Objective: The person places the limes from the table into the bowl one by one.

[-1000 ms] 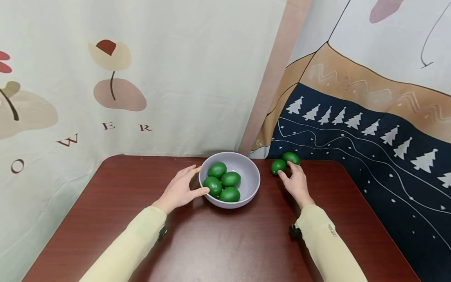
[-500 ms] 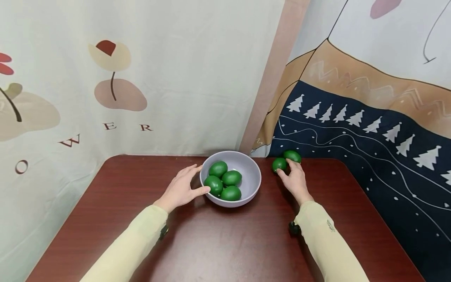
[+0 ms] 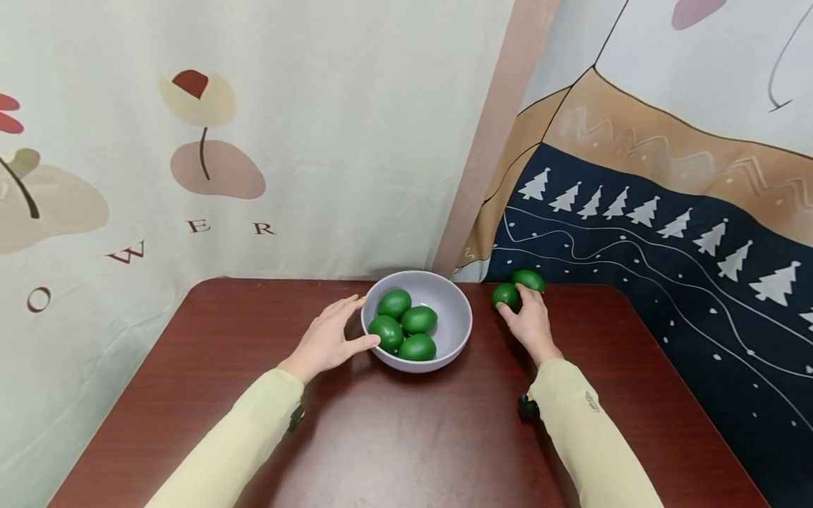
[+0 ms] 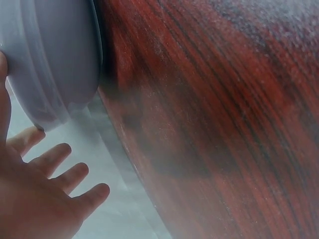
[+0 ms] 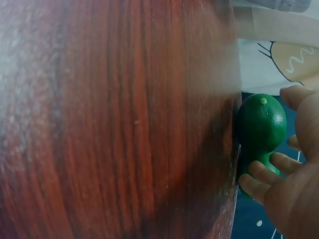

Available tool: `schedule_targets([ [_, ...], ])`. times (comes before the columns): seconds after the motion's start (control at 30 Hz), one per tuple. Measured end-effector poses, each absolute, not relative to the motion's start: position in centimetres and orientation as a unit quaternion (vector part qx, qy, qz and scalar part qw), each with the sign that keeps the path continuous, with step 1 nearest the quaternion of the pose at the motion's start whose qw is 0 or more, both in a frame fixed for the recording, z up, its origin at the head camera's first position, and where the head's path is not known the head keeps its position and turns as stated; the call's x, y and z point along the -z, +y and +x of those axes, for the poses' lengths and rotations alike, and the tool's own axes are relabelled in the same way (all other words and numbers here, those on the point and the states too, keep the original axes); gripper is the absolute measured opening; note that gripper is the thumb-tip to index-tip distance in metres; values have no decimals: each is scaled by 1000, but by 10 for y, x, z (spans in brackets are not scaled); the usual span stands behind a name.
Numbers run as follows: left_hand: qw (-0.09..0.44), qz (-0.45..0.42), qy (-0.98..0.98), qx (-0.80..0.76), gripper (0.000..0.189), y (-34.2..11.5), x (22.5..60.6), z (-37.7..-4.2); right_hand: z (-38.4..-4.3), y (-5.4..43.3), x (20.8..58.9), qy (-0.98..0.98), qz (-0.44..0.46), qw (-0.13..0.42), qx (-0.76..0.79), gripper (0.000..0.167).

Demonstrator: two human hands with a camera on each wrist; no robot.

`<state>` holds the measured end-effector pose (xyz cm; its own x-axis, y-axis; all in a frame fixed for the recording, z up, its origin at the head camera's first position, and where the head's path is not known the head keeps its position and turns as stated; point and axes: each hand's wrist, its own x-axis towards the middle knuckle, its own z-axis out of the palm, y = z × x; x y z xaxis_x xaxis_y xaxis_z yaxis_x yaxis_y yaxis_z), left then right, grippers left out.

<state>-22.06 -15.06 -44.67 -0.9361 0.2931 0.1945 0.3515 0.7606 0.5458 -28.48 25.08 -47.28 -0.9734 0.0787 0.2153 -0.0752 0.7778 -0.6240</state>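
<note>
Several green limes lie in a lilac-grey bowl near the table's back edge. My left hand touches the bowl's left side, thumb over the rim and index fingertip at its wall; the other fingers spread apart in the left wrist view. Right of the bowl, my right hand has thumb and fingers around the nearer lime, partly covering it. Just behind that one, a second lime lies close to my fingertips. In the right wrist view it is mostly hidden by the nearer lime and my fingers.
The dark red-brown wooden table has rounded back corners. A pale printed curtain hangs right behind it. On the right hangs a navy and tan cloth with white trees.
My right thumb has shifted slightly left across the nearer lime. My left hand stays at the bowl, and the bowl's limes keep their places.
</note>
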Motion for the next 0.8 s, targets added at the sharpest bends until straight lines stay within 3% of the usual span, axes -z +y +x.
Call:
schedule_targets([
  [0.8,45,-172,-937,300,82,-150,445,-220,-290,249,481,-936,-33,104,-334,71],
])
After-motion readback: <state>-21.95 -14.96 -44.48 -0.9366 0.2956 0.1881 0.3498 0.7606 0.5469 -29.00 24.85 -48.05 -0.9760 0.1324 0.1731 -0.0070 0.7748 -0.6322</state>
